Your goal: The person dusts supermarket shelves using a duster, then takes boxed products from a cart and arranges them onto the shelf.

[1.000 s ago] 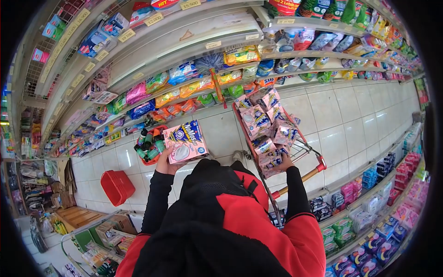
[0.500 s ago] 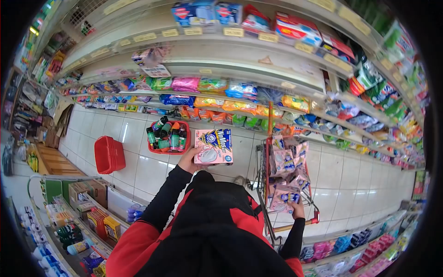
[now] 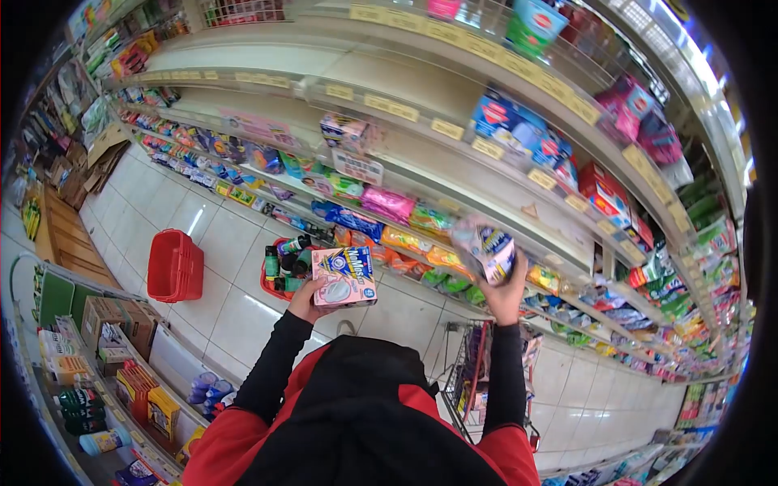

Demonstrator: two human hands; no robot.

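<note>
In the head view my left hand (image 3: 304,301) grips a pink NoMos box (image 3: 344,279) by its lower left side, front face up. My right hand (image 3: 506,295) is raised toward the shelves and closed around a pack (image 3: 485,249) with a dark blue and yellow print like the box's; motion blurs its outline. Behind the left hand stands a red basket (image 3: 266,285) of dark bottles with green labels, partly hidden by the box. The shopping cart (image 3: 463,381), with pink packs inside, sits below my right forearm, which covers part of it.
A second red basket (image 3: 176,266) stands on the tiled floor to the left. Long shelves (image 3: 324,69) of packaged goods run across the front, with a small box (image 3: 344,130) on one. Another shelf (image 3: 182,364) with cartons and bottles lies at the lower left.
My right hand has lifted a pack from the cart up and forward toward the shelves. The left hand still holds the box, slightly further left. The view has turned.
</note>
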